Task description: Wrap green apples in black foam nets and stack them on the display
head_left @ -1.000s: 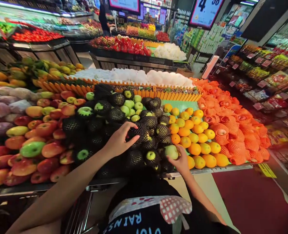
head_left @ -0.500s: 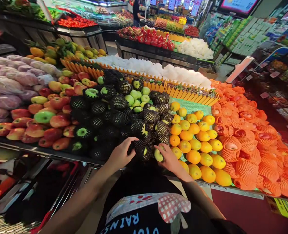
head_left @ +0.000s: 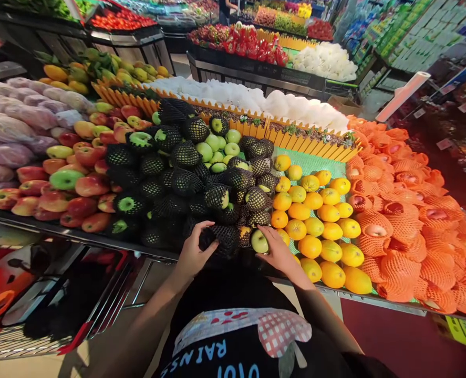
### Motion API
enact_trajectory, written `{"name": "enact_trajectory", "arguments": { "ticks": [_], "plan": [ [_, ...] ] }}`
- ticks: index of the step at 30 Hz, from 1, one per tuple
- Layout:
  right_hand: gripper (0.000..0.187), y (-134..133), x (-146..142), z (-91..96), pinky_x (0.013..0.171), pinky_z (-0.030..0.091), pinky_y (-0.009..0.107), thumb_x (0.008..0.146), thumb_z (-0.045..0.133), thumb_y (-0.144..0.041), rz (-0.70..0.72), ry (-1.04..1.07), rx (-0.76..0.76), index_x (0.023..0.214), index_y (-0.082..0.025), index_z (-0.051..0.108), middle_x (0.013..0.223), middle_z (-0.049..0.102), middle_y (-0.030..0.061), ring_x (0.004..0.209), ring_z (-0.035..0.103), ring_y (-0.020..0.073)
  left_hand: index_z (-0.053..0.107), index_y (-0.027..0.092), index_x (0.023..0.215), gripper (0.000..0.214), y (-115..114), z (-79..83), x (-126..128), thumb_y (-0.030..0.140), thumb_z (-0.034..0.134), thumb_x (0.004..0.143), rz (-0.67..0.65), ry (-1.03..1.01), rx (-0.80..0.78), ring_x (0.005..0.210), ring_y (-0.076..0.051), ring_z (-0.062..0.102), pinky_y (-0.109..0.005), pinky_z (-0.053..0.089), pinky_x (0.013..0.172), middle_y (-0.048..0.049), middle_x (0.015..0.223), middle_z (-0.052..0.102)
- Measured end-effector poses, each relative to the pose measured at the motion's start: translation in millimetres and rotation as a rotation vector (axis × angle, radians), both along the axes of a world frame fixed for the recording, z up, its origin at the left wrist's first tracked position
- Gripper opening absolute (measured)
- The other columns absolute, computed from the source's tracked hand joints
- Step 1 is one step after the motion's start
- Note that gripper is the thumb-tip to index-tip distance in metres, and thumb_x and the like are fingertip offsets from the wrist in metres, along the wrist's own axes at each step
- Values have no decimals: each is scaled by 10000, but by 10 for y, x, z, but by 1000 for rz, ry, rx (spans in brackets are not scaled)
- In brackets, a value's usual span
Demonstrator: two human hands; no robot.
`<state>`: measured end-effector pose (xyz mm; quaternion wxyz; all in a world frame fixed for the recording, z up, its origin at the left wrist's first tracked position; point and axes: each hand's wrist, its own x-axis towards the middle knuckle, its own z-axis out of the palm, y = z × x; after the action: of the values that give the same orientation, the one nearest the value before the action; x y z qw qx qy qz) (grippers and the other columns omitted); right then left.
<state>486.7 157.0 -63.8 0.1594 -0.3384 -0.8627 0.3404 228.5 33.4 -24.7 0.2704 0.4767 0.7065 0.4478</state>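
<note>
Curling around a bare green apple (head_left: 259,241), the right hand (head_left: 279,253) grips it at its ten o'clock, at the front edge of the display (head_left: 71,234). The left hand (head_left: 192,254) cups a black-netted apple (head_left: 224,237) at its two o'clock, just beside.

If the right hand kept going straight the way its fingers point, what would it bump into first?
The bare green apple: the right hand touches it at the fingertips. Just past it sit the black-netted apples, though depth is hard to judge from this view.
</note>
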Motion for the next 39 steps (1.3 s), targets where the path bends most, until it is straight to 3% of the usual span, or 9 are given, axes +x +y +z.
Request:
{"name": "enact_trajectory", "arguments": {
  "ticks": [3,6,10,15,20,24,30,35,39],
  "plan": [
    [622,-99,23,172,1129,398,523,817,766,-357,-93,159,-30,1387,-260,538,1396,583,121,1313,516,315,491,245,1274,460,72,7,174,289,647,844,-65,-89,27,1176,-233,592,-384,473,1035,-73,1258,615],
    [347,-250,36,308,1040,482,463,919,645,-386,-198,342,-207,1246,-272,629,1267,673,81,1175,620,260,455,234,1330,548,130,39,344,250,662,823,-184,-206,14,1059,-209,633,-341,504,941,-64,1154,648],
    [343,-431,50,327,838,559,361,864,696,-442,-285,423,-491,1145,-249,659,1073,716,51,974,670,227,500,220,1296,535,204,100,497,210,661,786,-261,-278,12,1041,-215,639,-322,504,896,-71,1127,664],
    [209,-487,70,344,653,468,266,780,791,-388,-389,590,-618,807,-219,670,777,625,-21,705,556,147,623,207,1067,290,280,84,561,248,667,784,-326,-276,-34,977,-230,647,-335,490,872,-51,1036,693],
    [287,-451,84,396,570,378,252,764,800,-422,-490,740,-709,680,-226,608,628,503,-59,591,426,116,649,187,973,192,302,1,564,317,591,844,-260,-343,-97,875,-208,624,-319,461,801,-33,921,680],
    [286,-441,19,380,608,443,261,773,769,-509,-522,828,-806,760,-261,628,695,564,-47,622,493,127,639,186,927,169,277,-55,555,244,582,780,-219,-444,-108,857,-193,608,-309,457,795,-26,909,657],
    [372,-497,-141,397,665,549,328,732,801,-527,-540,929,-1225,981,-281,675,919,715,5,768,653,191,649,181,975,256,225,-155,518,264,686,737,-268,-538,-198,858,-201,608,-307,453,779,-36,909,669],
    [397,-627,-187,387,687,552,335,720,824,-504,-400,780,-1326,1008,-260,702,898,747,13,774,681,201,707,165,1051,374,98,-194,516,408,662,770,-353,-958,-31,1022,-257,603,-336,432,910,-78,1012,703],
    [433,-691,-217,333,778,537,352,707,826,-506,-328,705,-1359,1050,-269,709,916,749,8,912,690,229,696,175,1150,515,-21,-227,597,574,610,835,-375,-1240,-47,1038,-260,607,-339,436,909,-88,1088,701]
  ]
}}
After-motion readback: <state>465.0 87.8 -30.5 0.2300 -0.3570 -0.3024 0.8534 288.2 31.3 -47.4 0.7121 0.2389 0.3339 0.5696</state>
